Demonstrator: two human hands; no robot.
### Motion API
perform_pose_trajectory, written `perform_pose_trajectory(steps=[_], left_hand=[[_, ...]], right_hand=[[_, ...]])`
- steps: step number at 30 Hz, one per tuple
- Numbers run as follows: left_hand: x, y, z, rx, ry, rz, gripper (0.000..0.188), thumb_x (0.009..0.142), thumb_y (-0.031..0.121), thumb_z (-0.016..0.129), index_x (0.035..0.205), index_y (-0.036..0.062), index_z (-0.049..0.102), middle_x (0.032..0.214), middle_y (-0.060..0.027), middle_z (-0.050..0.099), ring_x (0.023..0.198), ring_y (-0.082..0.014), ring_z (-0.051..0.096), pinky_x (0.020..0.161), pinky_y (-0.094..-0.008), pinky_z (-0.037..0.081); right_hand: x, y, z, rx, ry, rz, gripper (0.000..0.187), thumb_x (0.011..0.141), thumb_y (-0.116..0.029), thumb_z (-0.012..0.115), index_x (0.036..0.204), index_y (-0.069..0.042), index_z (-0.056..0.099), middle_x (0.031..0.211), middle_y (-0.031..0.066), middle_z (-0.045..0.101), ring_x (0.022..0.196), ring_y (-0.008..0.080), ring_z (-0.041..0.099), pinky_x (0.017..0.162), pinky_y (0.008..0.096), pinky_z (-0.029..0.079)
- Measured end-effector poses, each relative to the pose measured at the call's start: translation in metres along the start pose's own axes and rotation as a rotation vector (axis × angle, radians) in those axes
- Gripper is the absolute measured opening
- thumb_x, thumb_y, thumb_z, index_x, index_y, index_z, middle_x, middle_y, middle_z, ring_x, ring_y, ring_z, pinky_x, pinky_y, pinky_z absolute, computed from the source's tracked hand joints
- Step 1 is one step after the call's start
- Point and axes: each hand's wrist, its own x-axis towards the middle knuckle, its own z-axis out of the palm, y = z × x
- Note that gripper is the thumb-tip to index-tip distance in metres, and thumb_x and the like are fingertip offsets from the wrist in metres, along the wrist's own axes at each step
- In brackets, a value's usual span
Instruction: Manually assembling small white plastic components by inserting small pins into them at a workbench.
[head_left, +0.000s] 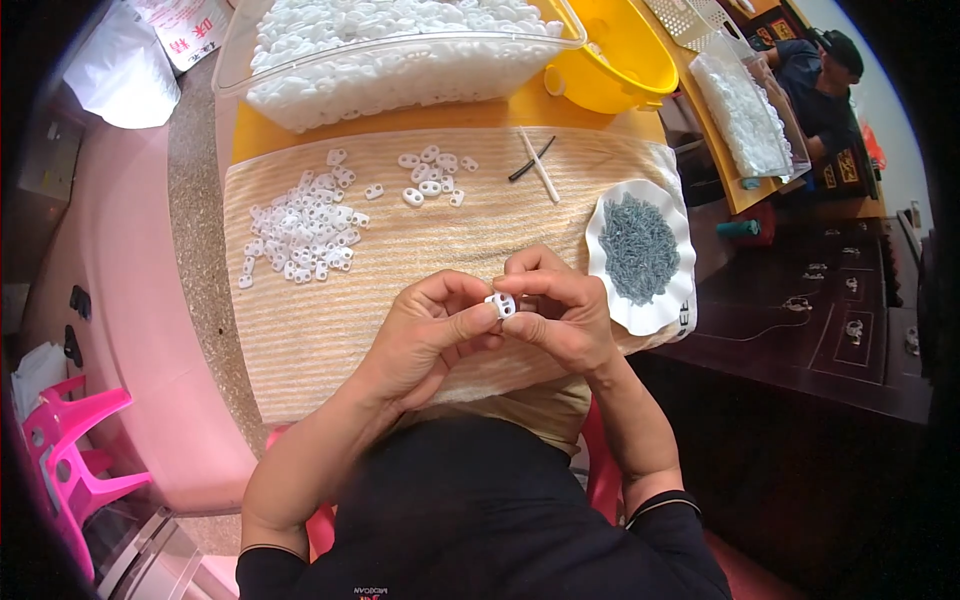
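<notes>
A small white plastic piece with two holes [503, 304] is pinched between both hands above the striped cloth [300, 370]. My left hand [432, 335] grips its left side between thumb and fingers. From the other side, the thumb and forefinger of my right hand [562, 312] close on the same piece. Whether the right fingertips also hold a smaller part is hidden. Beyond the left hand lies a heap of similar white pieces [308, 225], with a smaller group [432, 178] farther back. Right of my right hand, a white wavy-edged plate [655, 322] carries a pile of tiny grey parts [638, 248].
A white stick [540, 166] and a black one [523, 172] lie crossed on the cloth. Behind stand a clear bin [400, 42] full of white pieces and a yellow basin [635, 75]. A co-worker [815, 85] sits at far right. Pink stool [80, 450] at left.
</notes>
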Motion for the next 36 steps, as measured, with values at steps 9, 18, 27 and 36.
perform_pose_trajectory(steps=[9,18,27,36], left_hand=[[0.0,0.001,-0.005,-0.043,-0.142,0.006,0.016,0.085,0.004,0.068,0.084,0.0063,0.053,0.086,-0.0067,0.064,0.076,-0.0134,0.064,0.07,-0.024,0.055],[-0.007,0.002,0.001,-0.059,-0.198,0.021,0.015,0.084,0.002,0.069,0.083,0.0056,0.054,0.088,-0.0099,0.064,0.078,-0.0151,0.063,0.07,-0.0256,0.054],[-0.002,-0.004,-0.004,-0.092,-0.283,0.049,0.016,0.084,0.005,0.07,0.083,0.0071,0.054,0.093,-0.0117,0.063,0.082,-0.016,0.061,0.072,-0.0262,0.052],[0.003,-0.004,-0.005,-0.139,-0.281,0.028,0.015,0.085,0.006,0.069,0.084,0.0078,0.054,0.099,-0.0115,0.061,0.088,-0.0158,0.061,0.075,-0.0265,0.053]], right_hand=[[-0.002,0.002,0.005,0.105,-0.023,-0.013,0.034,0.078,0.0,0.073,0.111,0.001,0.064,0.106,0.012,0.054,0.087,0.0119,0.053,0.073,0.0223,0.045],[-0.007,-0.004,0.014,0.119,0.021,-0.051,0.032,0.079,-0.003,0.073,0.109,0.004,0.063,0.106,0.0146,0.056,0.083,0.0127,0.055,0.072,0.0235,0.046],[-0.007,-0.004,0.016,0.001,0.022,-0.122,0.029,0.081,-0.004,0.072,0.107,0.003,0.063,0.106,0.0132,0.057,0.082,0.0111,0.054,0.071,0.0225,0.045],[-0.002,-0.006,0.011,-0.111,0.011,-0.184,0.031,0.079,-0.007,0.075,0.107,0.001,0.063,0.105,0.0111,0.057,0.079,0.0093,0.051,0.07,0.0213,0.043]])
